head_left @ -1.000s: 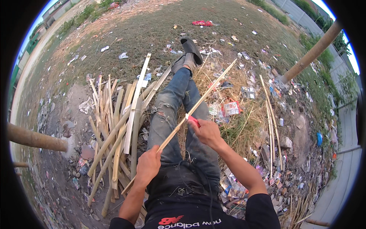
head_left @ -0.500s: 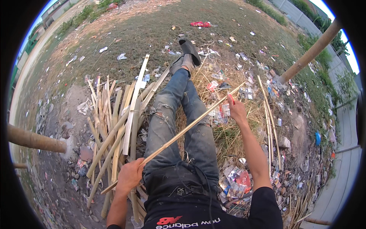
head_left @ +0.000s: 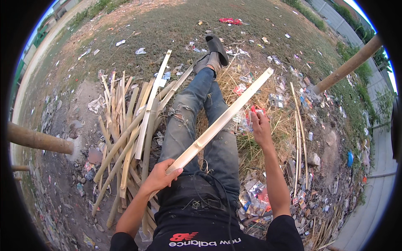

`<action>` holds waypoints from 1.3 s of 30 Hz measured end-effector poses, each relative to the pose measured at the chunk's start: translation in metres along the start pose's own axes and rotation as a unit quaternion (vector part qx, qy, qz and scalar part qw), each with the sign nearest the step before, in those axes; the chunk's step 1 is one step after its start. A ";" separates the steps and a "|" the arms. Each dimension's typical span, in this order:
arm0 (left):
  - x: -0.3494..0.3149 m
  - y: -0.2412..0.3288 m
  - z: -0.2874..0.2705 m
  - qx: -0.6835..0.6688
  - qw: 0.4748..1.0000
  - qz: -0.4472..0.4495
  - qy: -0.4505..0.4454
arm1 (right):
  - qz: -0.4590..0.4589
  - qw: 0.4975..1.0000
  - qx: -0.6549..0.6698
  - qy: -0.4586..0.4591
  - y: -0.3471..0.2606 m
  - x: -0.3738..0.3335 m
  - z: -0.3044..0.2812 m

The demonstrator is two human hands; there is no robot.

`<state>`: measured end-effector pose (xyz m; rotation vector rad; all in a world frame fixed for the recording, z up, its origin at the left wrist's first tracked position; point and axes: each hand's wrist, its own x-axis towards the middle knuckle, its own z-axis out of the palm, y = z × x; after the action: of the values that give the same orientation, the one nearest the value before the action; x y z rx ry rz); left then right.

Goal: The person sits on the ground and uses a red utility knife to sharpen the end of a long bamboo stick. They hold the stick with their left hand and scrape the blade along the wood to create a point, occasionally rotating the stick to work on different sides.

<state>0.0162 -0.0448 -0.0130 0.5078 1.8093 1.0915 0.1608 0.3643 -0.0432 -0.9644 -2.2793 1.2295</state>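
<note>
Pale bamboo strip (head_left: 228, 115): slants across the person's jeans (head_left: 181, 129), from near the lap to above the dry grass, its hollow inner face turned upward.
Left hand (head_left: 161, 175): closed around the strip near its lower end; a firm grip here should stop the length from twisting.
Right hand (head_left: 261, 127): fingers pinched about a small red tool, held beside the strip and apart from it.
Red tool (head_left: 253, 109): its cutting edge cannot be made out; if it is a blade, strokes are best long, shallow and directed away from the left hand.
Node ridge (head_left: 199, 144): a raised band across the inner face, not far above the left hand; it probably calls for a slower, lighter pass, as the fibres may catch there.
Torn knees: the strip crosses just above the legs, so the edge should be angled clear of them.
Bamboo pile (head_left: 120, 146): on the left, beside the legs, well out of the tool's path.
</note>
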 end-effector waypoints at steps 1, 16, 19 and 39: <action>0.008 0.005 0.007 -0.008 1.000 0.008 0.005 | -0.011 0.999 0.014 -0.028 -0.010 -0.016 0.018; 0.032 0.011 0.048 0.175 0.949 0.156 0.209 | 0.012 0.983 0.178 -0.050 -0.064 -0.060 0.122; 0.036 0.012 0.041 0.153 0.952 0.167 0.208 | -0.014 0.971 0.233 -0.056 -0.063 -0.055 0.123; 0.053 0.034 0.028 0.190 0.934 0.211 0.215 | -0.088 0.979 0.121 -0.138 -0.129 -0.059 0.102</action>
<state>0.0111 0.0234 -0.0154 0.9851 2.3913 1.2062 0.0899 0.2130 0.0088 -0.5212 -2.2851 1.5967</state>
